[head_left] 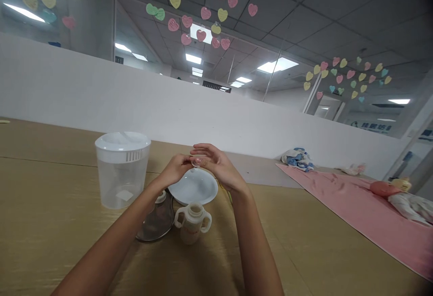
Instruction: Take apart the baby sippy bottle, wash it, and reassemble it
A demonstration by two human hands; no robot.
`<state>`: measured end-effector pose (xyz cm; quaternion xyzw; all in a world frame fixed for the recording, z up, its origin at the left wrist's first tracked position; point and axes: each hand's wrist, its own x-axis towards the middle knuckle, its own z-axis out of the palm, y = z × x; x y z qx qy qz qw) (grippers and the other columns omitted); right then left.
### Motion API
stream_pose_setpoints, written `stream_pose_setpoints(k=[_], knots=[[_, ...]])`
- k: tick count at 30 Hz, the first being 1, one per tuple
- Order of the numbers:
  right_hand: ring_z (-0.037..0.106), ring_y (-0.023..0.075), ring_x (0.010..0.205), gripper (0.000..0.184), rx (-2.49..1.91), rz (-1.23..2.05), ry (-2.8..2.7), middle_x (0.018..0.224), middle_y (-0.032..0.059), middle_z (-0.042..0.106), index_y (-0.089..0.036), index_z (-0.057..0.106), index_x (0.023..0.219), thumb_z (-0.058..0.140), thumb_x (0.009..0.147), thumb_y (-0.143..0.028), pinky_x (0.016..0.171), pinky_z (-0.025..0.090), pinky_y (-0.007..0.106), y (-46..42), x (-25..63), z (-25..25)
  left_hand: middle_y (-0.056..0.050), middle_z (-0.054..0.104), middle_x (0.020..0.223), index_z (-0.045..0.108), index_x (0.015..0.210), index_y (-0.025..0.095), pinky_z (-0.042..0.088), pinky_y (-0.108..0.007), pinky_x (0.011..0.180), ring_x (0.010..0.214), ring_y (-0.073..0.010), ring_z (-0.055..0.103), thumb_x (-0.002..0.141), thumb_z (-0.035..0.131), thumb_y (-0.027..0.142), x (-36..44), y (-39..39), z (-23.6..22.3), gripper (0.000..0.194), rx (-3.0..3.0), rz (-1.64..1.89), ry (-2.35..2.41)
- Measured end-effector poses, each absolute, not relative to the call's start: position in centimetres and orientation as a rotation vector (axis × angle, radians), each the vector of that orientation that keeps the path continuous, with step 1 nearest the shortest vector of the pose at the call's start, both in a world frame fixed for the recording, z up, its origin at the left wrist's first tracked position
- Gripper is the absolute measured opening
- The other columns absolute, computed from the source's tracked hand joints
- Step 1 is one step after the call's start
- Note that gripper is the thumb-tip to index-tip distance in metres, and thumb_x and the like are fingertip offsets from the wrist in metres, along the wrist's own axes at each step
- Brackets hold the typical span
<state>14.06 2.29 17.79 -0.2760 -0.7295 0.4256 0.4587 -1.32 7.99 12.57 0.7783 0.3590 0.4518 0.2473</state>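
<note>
My left hand and my right hand meet above a white bowl, fingers pinched together on a small clear rounded piece that I cannot name. Just below the hands, a baby bottle with two side handles stands open-topped on the wooden table. A round glass lid with a metal rim lies next to the bottle, partly under my left forearm. To the left stands a clear plastic pitcher with a white lid.
A pink mat covers the table's right side, with a doll and bunched cloths on it. A white partition runs along the table's far edge. Paper hearts hang on the glass behind.
</note>
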Motion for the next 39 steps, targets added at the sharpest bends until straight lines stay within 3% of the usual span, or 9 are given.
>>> stream_pose_setpoints(k=[5, 12, 16, 21, 29, 35, 39], knots=[[0.061, 0.0170, 0.094, 0.036, -0.690, 1.031, -1.773, 0.104, 0.0056, 0.063, -0.023, 0.059, 0.103, 0.069, 0.069, -0.027, 0.085, 0.050, 0.034, 2.6, 13.7, 17.5, -0.003, 0.065, 0.073, 0.066, 0.075, 0.011, 0.040, -0.025, 0.062, 0.068, -0.0167, 0.054, 0.074, 0.048, 0.042, -1.6, 8.0, 12.7, 0.037, 2.074, 1.210, 0.974], [0.064, 0.0149, 0.069, 0.023, -0.892, 0.697, -1.534, 0.090, 0.0045, 0.065, -0.018, 0.060, 0.091, 0.061, 0.069, -0.022, 0.061, 0.054, 0.029, 5.1, 13.4, 16.2, -0.002, 0.066, 0.072, 0.068, 0.077, 0.014, 0.040, -0.025, 0.067, 0.070, -0.0164, 0.056, 0.078, 0.049, 0.039, -1.3, 7.8, 12.7, 0.032, 2.127, 1.125, 0.967], [0.063, 0.0173, 0.074, 0.011, -0.982, 0.487, -1.616, 0.080, 0.0044, 0.066, -0.016, 0.065, 0.077, 0.063, 0.067, -0.021, 0.068, 0.053, 0.030, 5.6, 13.4, 15.9, -0.003, 0.067, 0.075, 0.068, 0.079, 0.014, 0.041, -0.025, 0.069, 0.074, -0.0167, 0.057, 0.079, 0.049, 0.038, -1.3, 7.9, 12.6, 0.031, 2.115, 1.139, 0.907], [0.061, 0.0176, 0.081, 0.007, -1.089, 0.125, -1.649, 0.098, 0.0072, 0.063, -0.017, 0.067, 0.070, 0.061, 0.069, -0.020, 0.076, 0.050, 0.032, 5.5, 13.3, 16.0, -0.003, 0.066, 0.075, 0.067, 0.081, 0.014, 0.042, -0.024, 0.069, 0.074, -0.0158, 0.057, 0.079, 0.049, 0.037, -1.2, 8.0, 12.7, 0.030, 2.080, 1.186, 0.858], [0.059, 0.0152, 0.078, 0.016, -0.897, 0.001, -1.501, 0.082, 0.0028, 0.066, -0.018, 0.062, 0.078, 0.050, 0.082, -0.028, 0.072, 0.047, 0.028, 3.0, 13.7, 17.5, 0.002, 0.059, 0.057, 0.068, 0.075, 0.014, 0.033, -0.021, 0.054, 0.055, -0.0111, 0.047, 0.080, 0.048, 0.042, -2.0, 7.5, 13.4, 0.034, 2.221, 1.223, 1.062], [0.060, 0.0152, 0.077, 0.016, -0.836, -0.049, -1.430, 0.082, 0.0044, 0.065, -0.017, 0.063, 0.076, 0.052, 0.082, -0.028, 0.053, 0.043, 0.022, 1.1, 13.7, 18.5, -0.001, 0.068, 0.073, 0.071, 0.084, 0.015, 0.034, -0.021, 0.056, 0.062, -0.0135, 0.051, 0.080, 0.049, 0.045, -2.4, 7.3, 13.8, 0.037, 2.248, 1.250, 1.065], [0.061, 0.0155, 0.079, 0.015, -0.769, -0.147, -1.433, 0.081, 0.0042, 0.066, -0.017, 0.063, 0.075, 0.052, 0.083, -0.025, 0.061, 0.047, 0.025, 0.4, 13.7, 18.9, -0.002, 0.068, 0.072, 0.071, 0.080, 0.014, 0.034, -0.022, 0.057, 0.063, -0.0143, 0.051, 0.080, 0.048, 0.043, -2.4, 7.3, 13.8, 0.037, 2.290, 1.217, 1.082]])
